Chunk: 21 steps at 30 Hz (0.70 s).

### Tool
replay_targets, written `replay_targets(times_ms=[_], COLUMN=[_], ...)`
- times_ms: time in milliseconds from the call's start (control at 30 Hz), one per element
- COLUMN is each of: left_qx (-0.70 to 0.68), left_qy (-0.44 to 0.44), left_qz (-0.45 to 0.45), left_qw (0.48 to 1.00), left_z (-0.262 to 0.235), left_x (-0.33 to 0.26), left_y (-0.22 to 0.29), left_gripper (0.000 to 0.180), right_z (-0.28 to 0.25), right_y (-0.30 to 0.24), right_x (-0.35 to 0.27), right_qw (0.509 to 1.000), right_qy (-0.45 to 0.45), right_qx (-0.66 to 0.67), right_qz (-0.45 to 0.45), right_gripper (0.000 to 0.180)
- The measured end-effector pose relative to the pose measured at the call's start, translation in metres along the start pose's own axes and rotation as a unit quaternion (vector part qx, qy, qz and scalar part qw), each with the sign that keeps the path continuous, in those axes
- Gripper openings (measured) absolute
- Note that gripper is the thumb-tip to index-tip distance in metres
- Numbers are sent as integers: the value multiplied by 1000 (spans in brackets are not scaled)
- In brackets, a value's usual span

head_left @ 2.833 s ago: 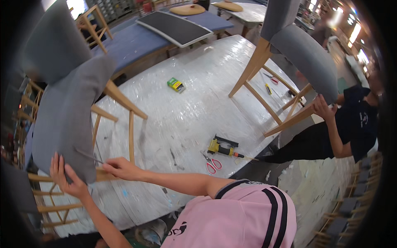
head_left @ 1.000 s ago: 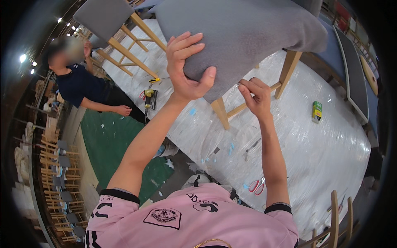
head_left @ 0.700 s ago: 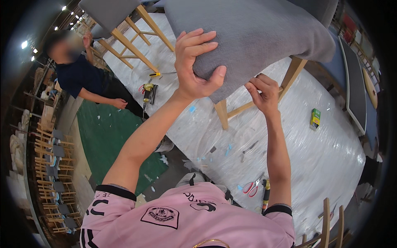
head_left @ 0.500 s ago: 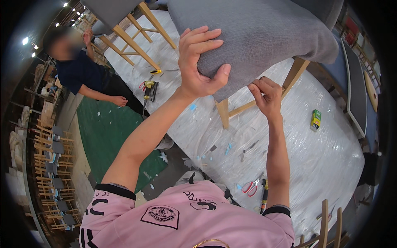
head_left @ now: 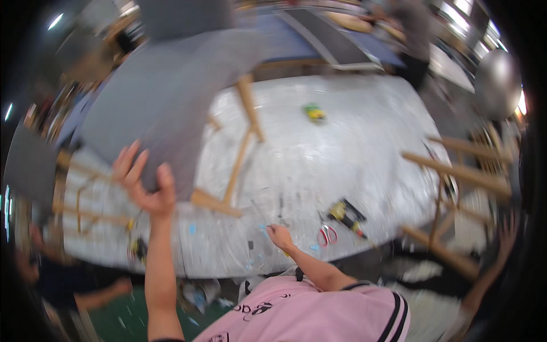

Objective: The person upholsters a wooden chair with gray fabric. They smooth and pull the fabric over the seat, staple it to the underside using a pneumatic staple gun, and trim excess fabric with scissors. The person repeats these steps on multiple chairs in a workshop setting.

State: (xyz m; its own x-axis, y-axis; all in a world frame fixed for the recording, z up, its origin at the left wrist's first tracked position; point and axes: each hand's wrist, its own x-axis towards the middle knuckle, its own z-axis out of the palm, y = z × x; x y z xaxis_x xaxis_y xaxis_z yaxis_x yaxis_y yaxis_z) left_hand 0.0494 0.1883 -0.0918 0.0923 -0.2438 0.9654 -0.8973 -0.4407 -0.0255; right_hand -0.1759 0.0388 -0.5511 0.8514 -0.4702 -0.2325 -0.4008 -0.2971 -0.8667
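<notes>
Spread fingers of my left hand (head_left: 145, 179) rest against the front corner of a grey upholstered chair seat (head_left: 154, 97); that hand is open. The chair stands on the wrapped table with its wooden legs (head_left: 231, 174) showing. My right hand (head_left: 279, 236) is closed lower down, apart from the chair, above the table's near side. A thin shafted tool (head_left: 260, 212) sticks out of its fist, with a bit of yellow below the hand; blur hides its exact kind. Red-handled scissors (head_left: 327, 235) and a nail gun (head_left: 347, 216) lie to the right of that hand.
Plastic film covers the table (head_left: 319, 159), which holds a small green-yellow box (head_left: 314, 112) and scraps. Another tool (head_left: 138, 249) lies at the left. Wooden chair legs (head_left: 456, 171) jut in at right. Other people's arms (head_left: 102, 293) show at lower left and right edge.
My view has swung to the right. The right hand has left the fabric edge, come down toward me and now holds a thin tool. My left hand stays at the seat corner.
</notes>
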Motion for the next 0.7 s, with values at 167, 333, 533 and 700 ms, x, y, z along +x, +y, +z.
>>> replay_targets(times_ms=[167,333,533,700], left_qx=[59,2,11,-17], left_qy=[-5,18,21,26], left_qz=[0,12,34,44], left_qw=[998,1000,999,999], left_z=[-10,-2,-9,-3], left_x=[-8,-1,0,2], left_y=[2,0,-4,-3], left_gripper=[30,26,12,6], right_z=[-30,-75,-32,-22], right_y=[-156,-372,-398,-391], right_x=[46,21,68,73], right_qw=[982,900,906,886], right_qy=[63,53,-91,-27], right_qx=[90,350,341,353], right_qz=[-153,-255,-234,-300], right_gripper=[44,63,81,80])
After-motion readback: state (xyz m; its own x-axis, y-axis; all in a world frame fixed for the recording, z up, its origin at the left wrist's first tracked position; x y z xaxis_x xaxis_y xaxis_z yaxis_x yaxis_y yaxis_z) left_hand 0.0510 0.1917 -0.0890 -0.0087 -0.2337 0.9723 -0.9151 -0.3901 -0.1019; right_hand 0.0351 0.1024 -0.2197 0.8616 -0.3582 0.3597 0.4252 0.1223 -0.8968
